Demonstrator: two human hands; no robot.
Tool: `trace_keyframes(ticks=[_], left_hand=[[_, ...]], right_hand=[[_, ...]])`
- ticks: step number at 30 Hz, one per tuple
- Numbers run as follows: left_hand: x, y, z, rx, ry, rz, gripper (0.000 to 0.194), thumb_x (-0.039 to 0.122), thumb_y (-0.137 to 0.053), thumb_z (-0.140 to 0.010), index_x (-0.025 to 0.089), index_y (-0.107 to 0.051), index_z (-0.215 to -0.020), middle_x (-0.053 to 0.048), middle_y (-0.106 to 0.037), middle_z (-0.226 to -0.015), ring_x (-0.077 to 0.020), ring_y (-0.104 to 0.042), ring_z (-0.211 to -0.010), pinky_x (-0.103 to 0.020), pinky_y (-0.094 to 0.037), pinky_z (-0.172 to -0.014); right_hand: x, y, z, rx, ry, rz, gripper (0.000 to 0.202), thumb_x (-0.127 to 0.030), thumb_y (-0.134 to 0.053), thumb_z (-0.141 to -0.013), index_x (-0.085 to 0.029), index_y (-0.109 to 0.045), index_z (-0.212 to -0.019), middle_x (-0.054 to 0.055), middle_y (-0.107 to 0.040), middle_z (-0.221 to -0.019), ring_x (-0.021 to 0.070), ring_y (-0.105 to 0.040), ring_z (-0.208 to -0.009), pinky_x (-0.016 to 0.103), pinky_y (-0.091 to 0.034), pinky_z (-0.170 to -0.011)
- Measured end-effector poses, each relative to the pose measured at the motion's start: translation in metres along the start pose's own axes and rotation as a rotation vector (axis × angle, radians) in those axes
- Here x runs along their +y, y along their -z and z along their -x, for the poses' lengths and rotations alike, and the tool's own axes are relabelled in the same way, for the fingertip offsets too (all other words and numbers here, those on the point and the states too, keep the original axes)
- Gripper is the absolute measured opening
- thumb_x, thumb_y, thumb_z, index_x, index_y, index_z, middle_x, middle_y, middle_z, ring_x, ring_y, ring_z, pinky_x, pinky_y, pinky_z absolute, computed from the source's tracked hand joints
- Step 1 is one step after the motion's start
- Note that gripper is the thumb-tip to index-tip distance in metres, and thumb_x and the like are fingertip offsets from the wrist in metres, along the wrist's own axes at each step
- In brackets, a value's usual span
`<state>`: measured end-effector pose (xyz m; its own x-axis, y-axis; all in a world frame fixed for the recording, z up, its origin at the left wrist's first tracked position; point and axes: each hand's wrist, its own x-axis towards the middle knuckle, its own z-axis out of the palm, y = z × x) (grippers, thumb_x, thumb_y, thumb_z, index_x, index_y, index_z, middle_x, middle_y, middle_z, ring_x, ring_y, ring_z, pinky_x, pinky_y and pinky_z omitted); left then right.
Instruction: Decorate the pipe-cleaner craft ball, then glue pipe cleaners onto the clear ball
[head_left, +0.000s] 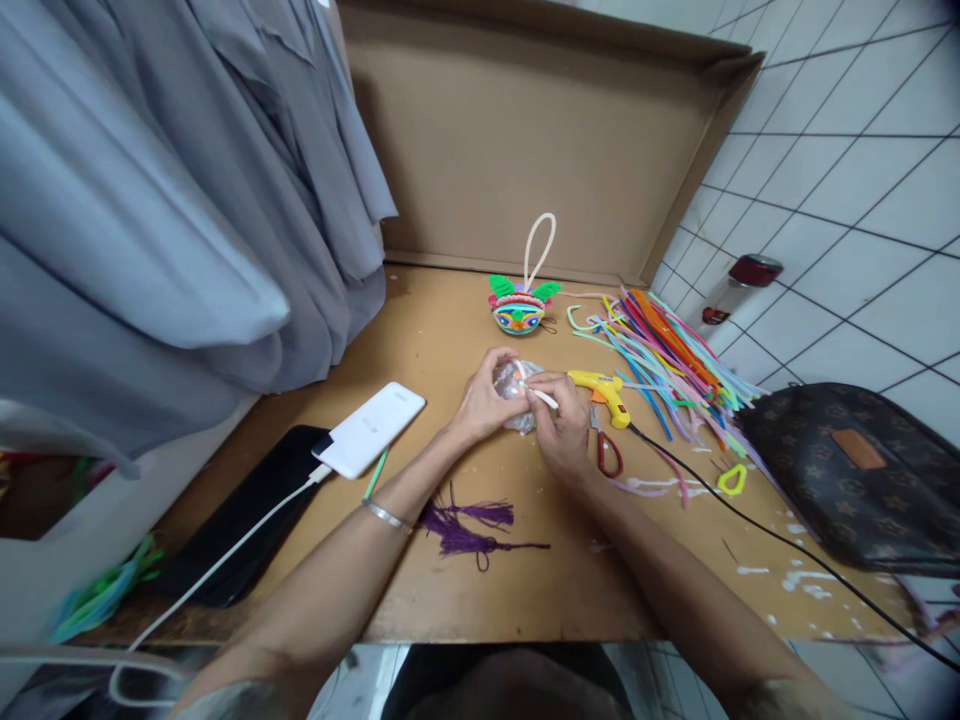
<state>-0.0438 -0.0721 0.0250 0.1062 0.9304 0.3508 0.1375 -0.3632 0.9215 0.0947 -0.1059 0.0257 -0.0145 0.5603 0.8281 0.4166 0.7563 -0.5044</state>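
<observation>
My left hand curls around the side of a small, round, see-through object, which looks like a clear plastic ball or a wrapped bundle. A white pipe cleaner lies across it, pinched between the fingers of my right hand. Part of the round object is hidden by my fingers. Behind my hands sits a colourful pipe-cleaner animal head with green ears and a white hanging loop. A yellow hot glue gun lies just right of my right hand, with red-handled scissors beneath it.
Many coloured pipe cleaners spread at the right, beside a brown patterned bag. Purple tassels lie in front. At the left are a white power bank with a cable and a black tablet-like slab. Cardboard stands behind.
</observation>
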Motion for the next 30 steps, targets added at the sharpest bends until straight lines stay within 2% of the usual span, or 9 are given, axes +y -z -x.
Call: trace_keyframes(ticks=[5, 10, 14, 24, 30], left_hand=[[-0.001, 0.0, 0.0, -0.019, 0.0, -0.036, 0.051, 0.032, -0.077, -0.062, 0.022, -0.055, -0.107, -0.001, -0.065, -0.104, -0.0211, -0.063, -0.102, -0.034, -0.05, -0.098], [-0.005, 0.0, -0.001, 0.01, -0.055, -0.032, 0.045, 0.027, -0.077, -0.062, 0.023, -0.057, -0.103, -0.006, -0.062, -0.119, -0.0238, -0.061, -0.113, -0.038, -0.046, -0.105], [-0.007, 0.0, 0.0, -0.002, -0.067, -0.008, 0.043, 0.028, -0.077, -0.064, 0.022, -0.058, -0.102, -0.007, -0.061, -0.122, -0.0243, -0.061, -0.117, -0.039, -0.045, -0.108], [-0.01, 0.001, 0.0, -0.022, -0.084, 0.02, 0.043, 0.036, -0.078, -0.069, 0.021, -0.06, -0.104, -0.007, -0.064, -0.12, -0.0239, -0.062, -0.115, -0.039, -0.046, -0.108], [-0.013, 0.004, 0.0, -0.042, -0.123, 0.026, 0.046, 0.043, -0.078, -0.07, 0.021, -0.06, -0.106, -0.008, -0.063, -0.119, -0.0251, -0.061, -0.117, -0.04, -0.044, -0.11]], right_hand=[[0.001, 0.001, -0.001, -0.022, -0.031, 0.014, 0.009, -0.023, -0.056, -0.096, -0.025, -0.062, -0.089, 0.005, -0.072, -0.092, 0.0207, -0.068, -0.091, 0.039, -0.055, -0.085], [0.001, 0.001, 0.0, -0.006, -0.016, 0.023, 0.01, -0.024, -0.055, -0.096, -0.025, -0.061, -0.088, 0.004, -0.071, -0.09, 0.0199, -0.068, -0.09, 0.038, -0.055, -0.085], [0.0, 0.001, 0.0, -0.009, -0.026, 0.022, 0.01, -0.023, -0.055, -0.096, -0.025, -0.061, -0.088, 0.004, -0.071, -0.09, 0.02, -0.068, -0.09, 0.037, -0.054, -0.084], [0.001, 0.001, 0.0, -0.013, -0.049, 0.006, 0.009, -0.022, -0.055, -0.095, -0.025, -0.061, -0.089, 0.004, -0.072, -0.091, 0.0205, -0.068, -0.092, 0.039, -0.054, -0.086], [0.0, 0.001, 0.0, -0.011, -0.003, -0.013, 0.009, -0.02, -0.056, -0.095, -0.025, -0.062, -0.089, 0.004, -0.071, -0.091, 0.0195, -0.068, -0.091, 0.037, -0.053, -0.085]])
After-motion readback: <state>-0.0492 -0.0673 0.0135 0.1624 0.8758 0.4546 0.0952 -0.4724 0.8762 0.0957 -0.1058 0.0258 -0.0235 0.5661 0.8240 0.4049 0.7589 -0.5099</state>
